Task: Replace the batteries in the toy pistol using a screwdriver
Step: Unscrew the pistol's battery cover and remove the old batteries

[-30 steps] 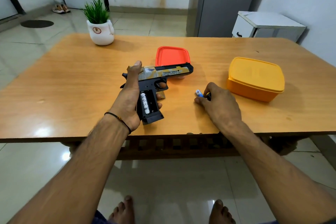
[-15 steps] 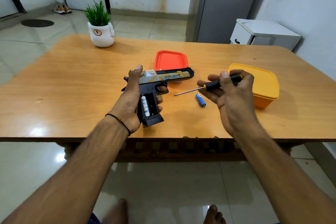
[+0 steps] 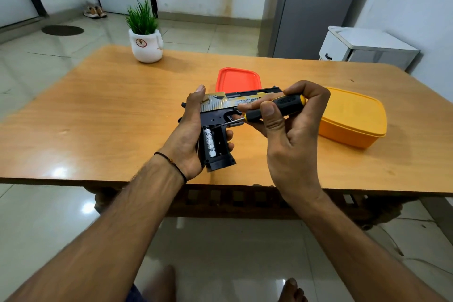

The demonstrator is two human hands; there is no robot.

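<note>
**While the left hand (image 3: 188, 140) holds the toy pistol (image 3: 215, 115), the right hand (image 3: 291, 135) sets a screwdriver (image 3: 282, 105) to its grip**

Though the toy pistol sits over the middle of the tabletop (image 3: 98, 117) close to the near edge, it cannot be told whether its butt rests on the wood. Its long axis runs left to right, roughly along that edge. The muzzle points right, toward the yellow container (image 3: 353, 117) near the right edge, and the grip slants down toward the near edge.

The left hand wraps the back of the pistol, thumb up along the rear of the slide and fingers curled under the grip. The open battery compartment faces up, with one white battery (image 3: 209, 142) lying lengthwise in it.

The right hand is just right of the pistol, its thumb and fingers curled round the black and yellow screwdriver handle. The screwdriver slants from upper right down to the left, across the trigger guard. Its thin shaft ends at the top of the compartment.

A red lid (image 3: 237, 79) lies flat behind the pistol. A potted plant (image 3: 145, 39) stands at the far edge, left of centre.
</note>
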